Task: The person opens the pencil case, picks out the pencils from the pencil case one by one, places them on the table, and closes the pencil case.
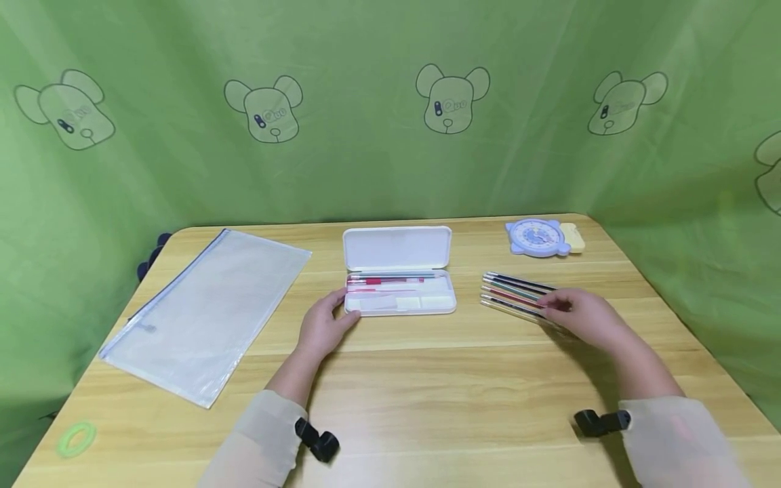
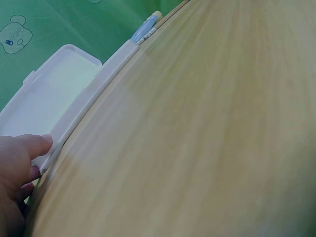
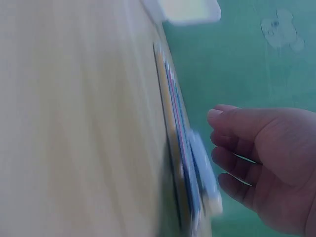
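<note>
A white pencil case [image 1: 396, 248] lies with its lid up in the middle of the table. Inside it are a red pen [image 1: 378, 280], a dark pencil and a thin pink item. My left hand [image 1: 322, 327] grips the case's left end; in the left wrist view, the thumb of that hand [image 2: 17, 168] lies over the rim. To the right, several pencils [image 1: 512, 285] lie side by side. My right hand [image 1: 582, 317] hovers over their near right ends, fingers loosely bent. The right wrist view shows nothing held in this hand [image 3: 276, 158].
A clear zip pouch [image 1: 213, 315] lies on the left of the table, with a pale green ring [image 1: 76, 439] near the front left corner. A blue clock-faced item [image 1: 537, 237] and a cream block [image 1: 573, 238] sit at the back right. A green curtain [image 1: 366, 176] surrounds the table.
</note>
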{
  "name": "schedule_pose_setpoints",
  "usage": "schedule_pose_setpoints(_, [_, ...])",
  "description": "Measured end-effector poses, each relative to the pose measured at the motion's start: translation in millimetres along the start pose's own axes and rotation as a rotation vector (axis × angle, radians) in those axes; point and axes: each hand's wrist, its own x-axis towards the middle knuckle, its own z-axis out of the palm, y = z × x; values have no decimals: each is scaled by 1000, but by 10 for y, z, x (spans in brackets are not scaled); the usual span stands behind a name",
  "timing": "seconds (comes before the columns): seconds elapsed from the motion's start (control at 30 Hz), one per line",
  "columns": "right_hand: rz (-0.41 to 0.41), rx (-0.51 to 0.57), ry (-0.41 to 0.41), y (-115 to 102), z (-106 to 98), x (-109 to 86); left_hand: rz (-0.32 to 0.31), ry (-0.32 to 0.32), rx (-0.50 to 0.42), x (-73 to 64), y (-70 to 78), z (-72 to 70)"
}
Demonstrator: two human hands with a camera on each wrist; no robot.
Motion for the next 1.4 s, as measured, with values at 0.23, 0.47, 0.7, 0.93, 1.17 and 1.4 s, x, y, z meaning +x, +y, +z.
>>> schedule_pose_setpoints(0.23, [-70, 37, -5, -419, 99, 319, 2, 3, -6, 21, -11, 3])
schedule_pose_setpoints(0.47, [-112, 89, -37, -760, 263, 617, 7, 1, 0, 32, -23, 14])
schedule_pose_setpoints(0.7, [-148, 149, -60, -1073, 443, 858, -8, -5, -14, 28, -9, 12])
schedule_pose_setpoints(0.93, [-139, 148, -103, -1269, 588, 1032, -11, -7, -14, 28, -19, 22])
schedule_pose_setpoints(1.17, [-111, 105, -147, -1309, 703, 1143, -10, -8, -4, 31, -49, 35])
schedule_pose_setpoints(1.4, [-114, 41, -161, -1343, 753, 1175, -9, -4, 8, 35, -60, 27])
